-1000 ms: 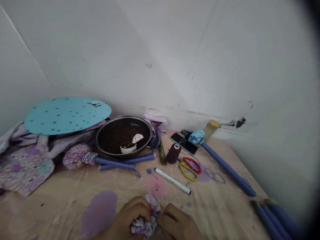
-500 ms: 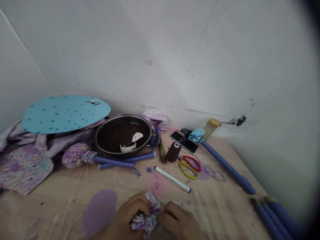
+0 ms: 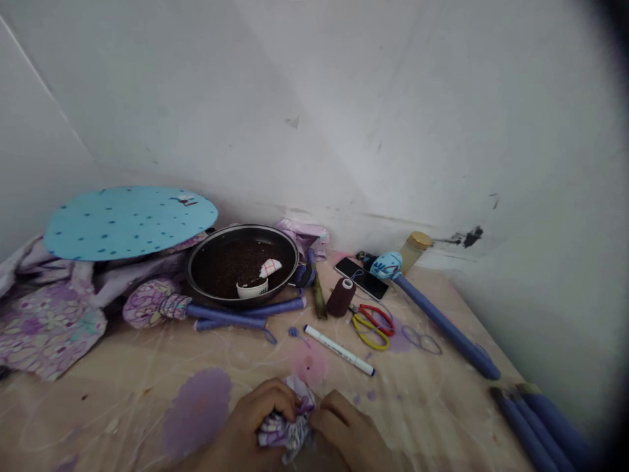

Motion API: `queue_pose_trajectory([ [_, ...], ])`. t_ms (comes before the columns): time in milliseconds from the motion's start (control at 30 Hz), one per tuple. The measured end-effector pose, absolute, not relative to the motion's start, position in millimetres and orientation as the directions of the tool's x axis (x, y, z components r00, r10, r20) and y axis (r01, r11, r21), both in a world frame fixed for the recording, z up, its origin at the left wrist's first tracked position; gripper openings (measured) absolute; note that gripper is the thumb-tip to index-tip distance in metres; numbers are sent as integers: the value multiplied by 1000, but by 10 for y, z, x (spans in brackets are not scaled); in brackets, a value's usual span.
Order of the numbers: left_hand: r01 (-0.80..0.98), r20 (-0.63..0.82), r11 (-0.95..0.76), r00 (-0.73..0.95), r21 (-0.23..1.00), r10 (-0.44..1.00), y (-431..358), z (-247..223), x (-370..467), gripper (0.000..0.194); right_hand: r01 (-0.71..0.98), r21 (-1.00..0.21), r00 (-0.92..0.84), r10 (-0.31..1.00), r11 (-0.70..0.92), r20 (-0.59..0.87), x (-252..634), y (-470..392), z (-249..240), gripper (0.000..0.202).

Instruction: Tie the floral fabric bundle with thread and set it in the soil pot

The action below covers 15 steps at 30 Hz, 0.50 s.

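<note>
At the bottom middle, my left hand (image 3: 265,413) is closed round a gathered piece of purple-and-white floral cloth (image 3: 289,429). The cloth is bunched into folds, and a loose flap sticks up above my fingers. My right hand (image 3: 346,426) is at the cloth's right side, its thumb and fingers pinched together. What lies between those fingers is too small to make out. Just beyond my hands lies a white marker (image 3: 339,351) with blue ends. Past it are red-and-yellow-handled snips (image 3: 371,326) and a dark thread cone (image 3: 341,298).
A black pan (image 3: 221,265) of dark grains holds a small cup (image 3: 252,290) and scoop. A floral-headed stick (image 3: 157,305) lies left; a blue-headed stick (image 3: 442,321) leans right, near a phone (image 3: 361,276) and jar (image 3: 415,249). Purple wrapped sticks (image 3: 550,426) lie at the right edge.
My right hand has shifted slightly, with its fingers drawn closer to the cloth. My left hand keeps its hold on the cloth. The other things stay in place.
</note>
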State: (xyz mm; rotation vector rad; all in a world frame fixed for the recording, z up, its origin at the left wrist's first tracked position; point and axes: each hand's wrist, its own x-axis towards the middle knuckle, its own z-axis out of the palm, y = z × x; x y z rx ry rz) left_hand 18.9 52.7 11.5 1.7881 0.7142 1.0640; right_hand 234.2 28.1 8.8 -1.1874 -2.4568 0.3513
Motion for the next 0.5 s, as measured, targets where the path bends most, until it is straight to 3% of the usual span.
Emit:
queue_pose_trajectory([
  [133, 66, 325, -405, 485, 912, 812, 530, 105, 175, 31, 671, -456, -539, 807, 585, 241, 2301, 259, 45, 10],
  [333, 77, 276, -355, 485, 932, 830, 521, 125, 173, 30, 594, -596, -413, 841, 540, 349, 2195, 218, -13, 32],
  [500, 48, 298, -360, 465, 932, 834, 519, 120, 199, 27, 569, -601, -443, 825, 561, 350, 2220, 215, 68, 26],
])
